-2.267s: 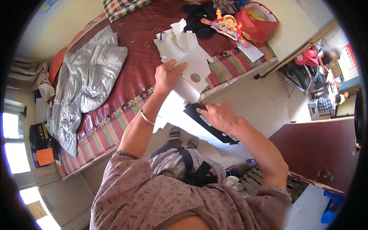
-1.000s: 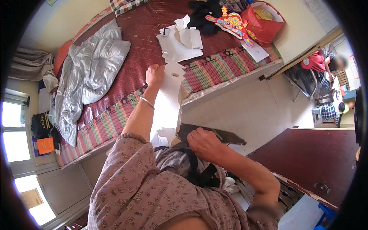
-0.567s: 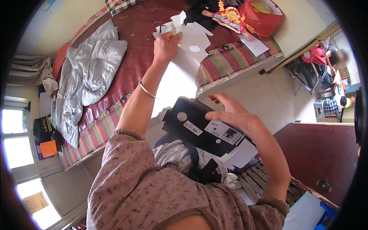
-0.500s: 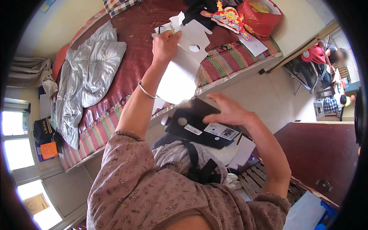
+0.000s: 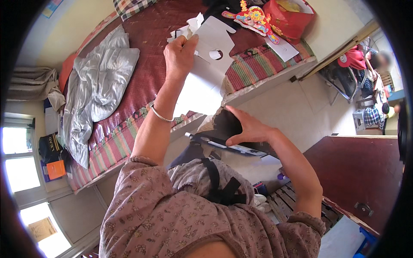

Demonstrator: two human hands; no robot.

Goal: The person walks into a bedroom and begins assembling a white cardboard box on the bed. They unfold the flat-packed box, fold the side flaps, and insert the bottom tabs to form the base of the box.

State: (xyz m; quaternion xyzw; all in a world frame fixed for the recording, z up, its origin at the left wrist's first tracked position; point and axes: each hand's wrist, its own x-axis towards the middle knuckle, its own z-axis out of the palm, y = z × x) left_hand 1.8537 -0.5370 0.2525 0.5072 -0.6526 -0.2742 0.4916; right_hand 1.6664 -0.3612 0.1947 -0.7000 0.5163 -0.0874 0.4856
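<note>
Head view: left hand [image 5: 180, 56] is raised over the bed [image 5: 146, 38], fingers clamped on the upper edge of a white cardboard insert [image 5: 206, 73] with a round hole near its top. The insert's lower end runs down into the open end of a black box [image 5: 230, 129], which sits below the bed's striped edge. Right hand [image 5: 249, 129] holds that box from the side, thumb underneath and fingers together, pressed flat on its top face.

Judgement: the step in hand looks like separating insert and box by sliding one along the other. To do it well:
- Keep the insert in line with the box's long axis; any twist will jam the card edges in the opening.
- Right hand should brace the box only. Pressing the top face down squeezes the opening and adds friction.
- Left hand's grip sits close to the round hole, which is the weak spot in the card. A grip lower down, on the solid part, looks safer against tearing.
- Pull steadily, no jerks; the card is thin and already bowed.

Other white card pieces [image 5: 187, 30] lie on the bed just behind the left hand, a red bag [image 5: 292, 19] further right of them.
</note>
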